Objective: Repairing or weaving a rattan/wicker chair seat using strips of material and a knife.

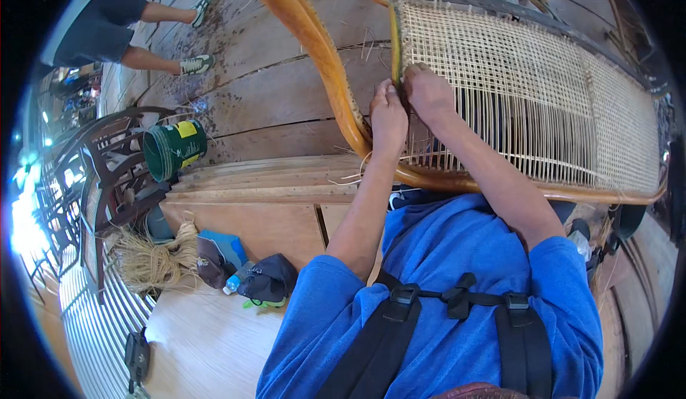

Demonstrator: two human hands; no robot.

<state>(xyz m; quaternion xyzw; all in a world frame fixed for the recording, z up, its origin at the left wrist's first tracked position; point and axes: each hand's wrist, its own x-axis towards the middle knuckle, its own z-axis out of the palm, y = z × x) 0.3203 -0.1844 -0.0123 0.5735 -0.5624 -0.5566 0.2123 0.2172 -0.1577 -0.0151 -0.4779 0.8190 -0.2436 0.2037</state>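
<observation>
Cane webbing panel (529,91) sits stretched in a bent rattan frame (314,48), directly under both sets of fingers at its left edge. Left hand (388,116) is curled shut, apparently pinching a cane strand against the frame. Right hand (427,91), just beside it, presses fingertips into the weave; whether it grips anything, can't tell. Risk, judging from this: the strand snaps or slips if tension drops. Both forearms extended forward, wrists bent down. Green bucket (174,149) well off left.

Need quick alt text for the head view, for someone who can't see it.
Both hands, left hand and right hand, press together at the edge of a woven cane panel in a curved rattan frame. A green bucket lies nearby.
</observation>
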